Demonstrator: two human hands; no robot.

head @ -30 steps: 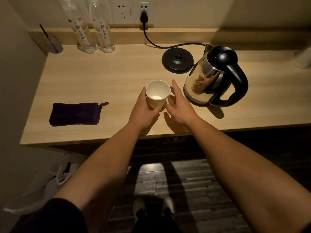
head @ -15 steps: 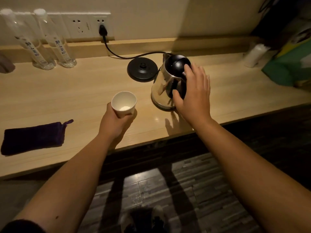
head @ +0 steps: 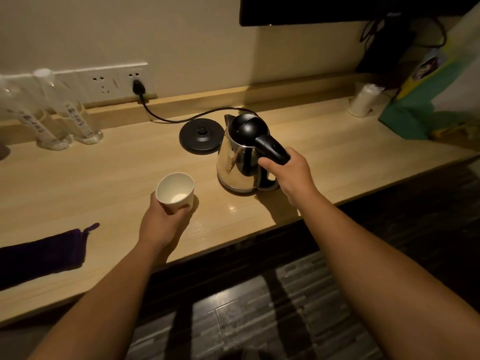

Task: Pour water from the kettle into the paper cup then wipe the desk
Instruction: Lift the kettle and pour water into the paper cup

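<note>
A white paper cup (head: 175, 191) stands upright on the wooden desk (head: 104, 178), and my left hand (head: 162, 224) is wrapped around its lower part. To its right a steel kettle (head: 240, 162) with a black lid and handle stands on the desk, off its round black base (head: 200, 136). My right hand (head: 291, 175) is closed around the kettle's handle. A dark purple cloth (head: 41, 253) lies at the desk's left front.
Two clear water bottles (head: 59, 118) stand at the back left below a wall socket (head: 117, 80) with the base's cord plugged in. A white roll (head: 365, 100) and a green bag (head: 420, 105) sit at the far right. Dark floor lies beyond the desk's front edge.
My right hand left the cup, hovered over the kettle's lid, then closed around the handle. The left hand kept hold of the cup. The view shifted right.
</note>
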